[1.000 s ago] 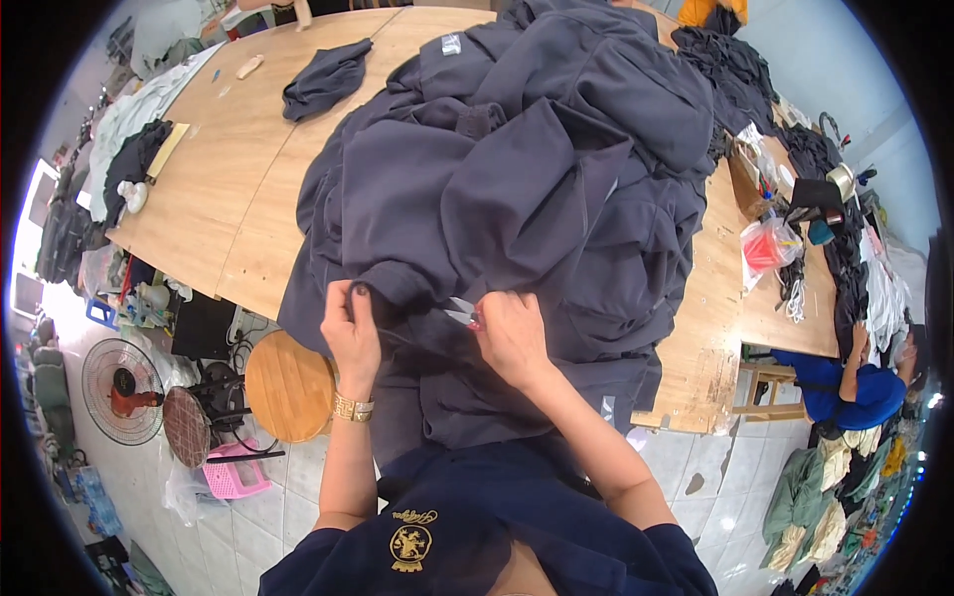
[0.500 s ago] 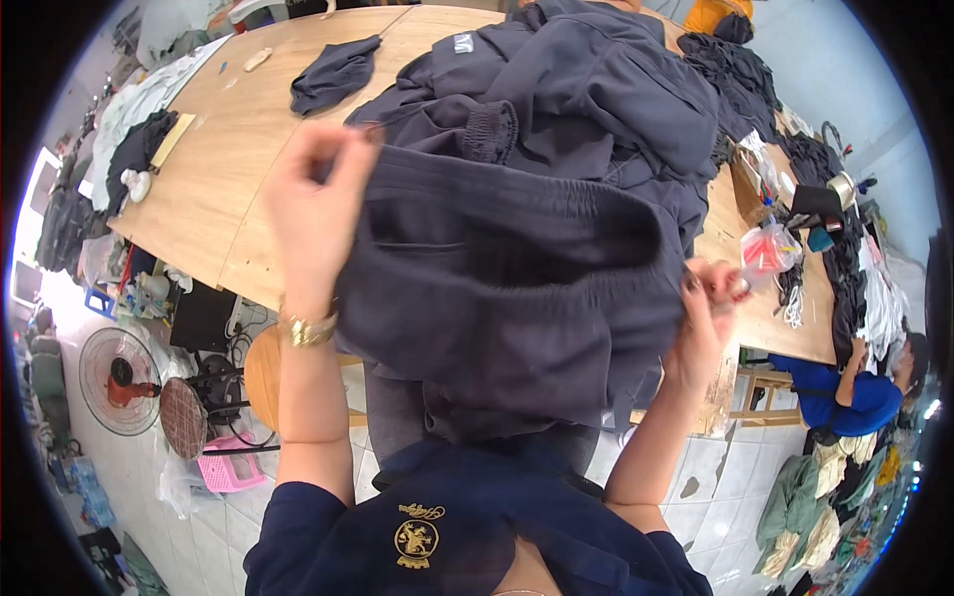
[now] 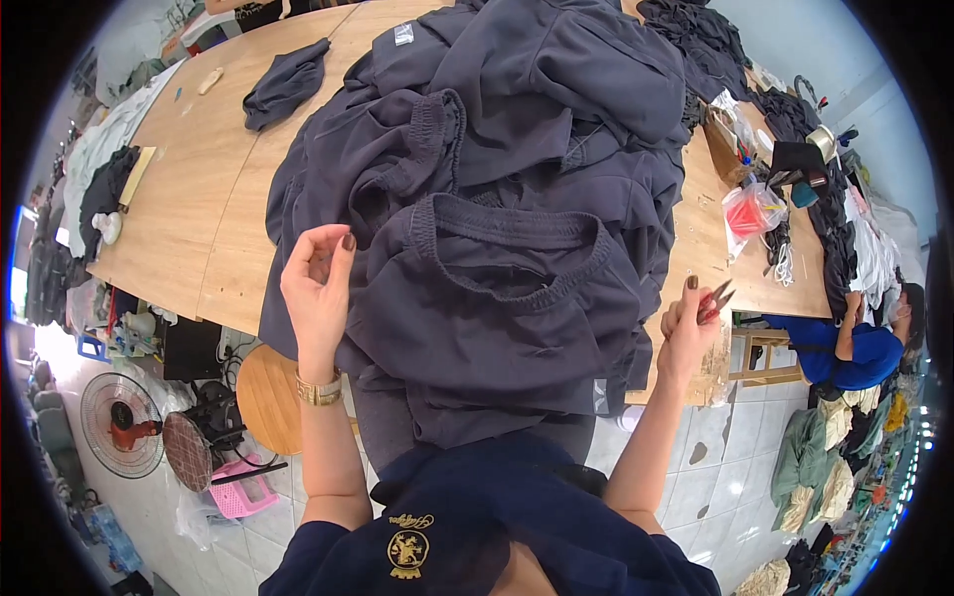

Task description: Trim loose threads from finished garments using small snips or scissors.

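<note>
In front of me lies a dark grey pair of trousers with a gathered elastic waistband, its opening spread upward. My left hand is just off its left side, fingers apart and holding nothing. To the right of the cloth, my right hand is closed around small thread snips, with the blades pointing up and away. Beyond the waistband rises a heap of dark grey garments, including one with another gathered elastic edge.
The wooden table carries a separate dark cloth piece at the far left. On the right are a red-and-clear plastic bag and white cord. A stool and fan stand left; a person in blue works at right.
Both hands have let go of the waistband, which has dropped onto the heap. My left hand has moved down and empty; the snips now show clearly in my right hand. The view has shifted slightly.
</note>
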Demonstrator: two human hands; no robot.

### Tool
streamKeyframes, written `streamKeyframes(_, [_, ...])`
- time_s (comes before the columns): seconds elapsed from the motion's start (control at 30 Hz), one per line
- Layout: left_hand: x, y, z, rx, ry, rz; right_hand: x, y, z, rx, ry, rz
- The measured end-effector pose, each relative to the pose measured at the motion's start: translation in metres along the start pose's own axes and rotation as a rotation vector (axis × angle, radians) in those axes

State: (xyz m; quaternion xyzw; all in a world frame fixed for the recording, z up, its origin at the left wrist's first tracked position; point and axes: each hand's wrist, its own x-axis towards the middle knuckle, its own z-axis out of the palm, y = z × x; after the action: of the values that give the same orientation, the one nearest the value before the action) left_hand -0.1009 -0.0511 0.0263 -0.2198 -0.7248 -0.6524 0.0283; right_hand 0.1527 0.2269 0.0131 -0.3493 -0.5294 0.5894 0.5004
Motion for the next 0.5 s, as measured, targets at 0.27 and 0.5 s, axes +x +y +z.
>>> streamKeyframes(0.27, [-0.017,0.017,0.03,0.141,-0.035,0.044,-0.02,-0.02,0.049,-0.245,-0.272,-0.018])
streamKeyframes(0.5, [-0.001,0.013,0.033,0.331,0.058,0.154,-0.038,-0.021,0.062,-0.299,-0.4,0.002])
